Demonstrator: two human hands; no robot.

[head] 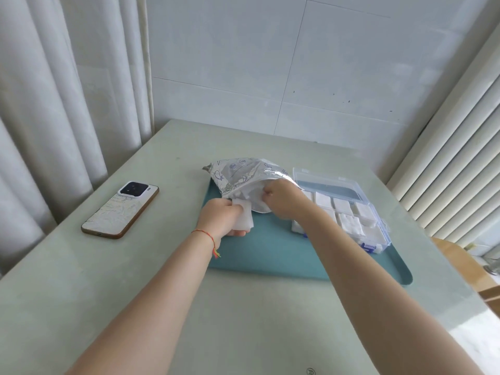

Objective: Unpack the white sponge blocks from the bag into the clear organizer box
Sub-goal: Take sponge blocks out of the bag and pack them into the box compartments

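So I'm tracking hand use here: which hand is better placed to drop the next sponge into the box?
Left. The left hand holds a white sponge block, while the right hand grips the bag's mouth, though nearer the organizer box.

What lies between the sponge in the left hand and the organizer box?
The right hand and forearm, holding the bag mouth, cross the direct path from the white sponge block in the left hand to the clear organizer box. The box lid is open.
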